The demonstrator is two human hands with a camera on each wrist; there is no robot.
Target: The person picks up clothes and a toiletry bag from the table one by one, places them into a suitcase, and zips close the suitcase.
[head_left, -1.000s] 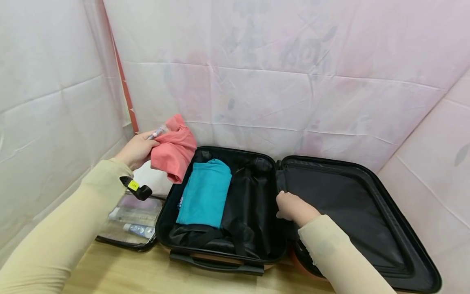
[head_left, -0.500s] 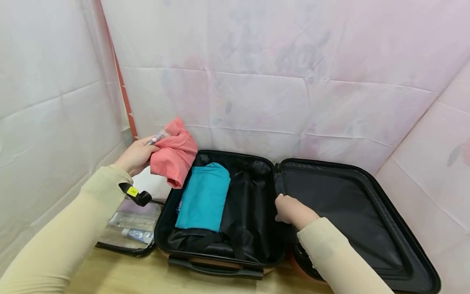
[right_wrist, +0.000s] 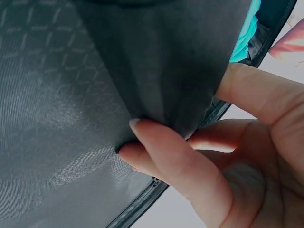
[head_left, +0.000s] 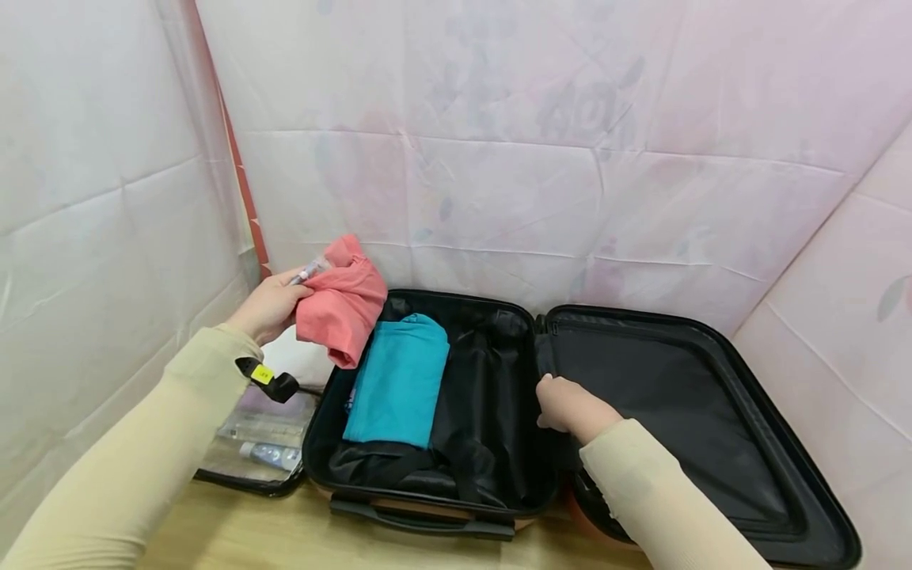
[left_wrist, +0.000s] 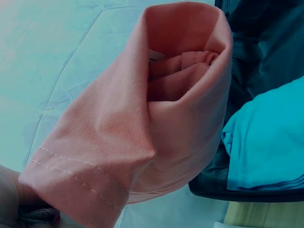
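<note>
My left hand point(head_left: 269, 305) holds up a folded pink garment point(head_left: 345, 305) over the left rim of the open suitcase point(head_left: 492, 305). A slim clear-and-white item point(head_left: 309, 271) sticks out beside the fingers of that hand. In the left wrist view the garment point(left_wrist: 180, 137) hangs in a loose loop with a stitched hem. Near the hinge, my right hand point(head_left: 573, 408) pinches the edge of a black fabric flap point(right_wrist: 166, 61) between thumb and fingers. A folded teal garment point(head_left: 399, 380) lies in the left half of the suitcase.
A clear pouch point(head_left: 245, 473) with a blue-and-white tube point(head_left: 271, 454) lies left of the suitcase on the wooden surface point(head_left: 242, 530). Something white point(head_left: 299, 360) sits behind the pouch. The black-lined lid point(head_left: 663, 396) lies opened out to the right. Pale sheets point(head_left: 499, 119) hang around the back and sides.
</note>
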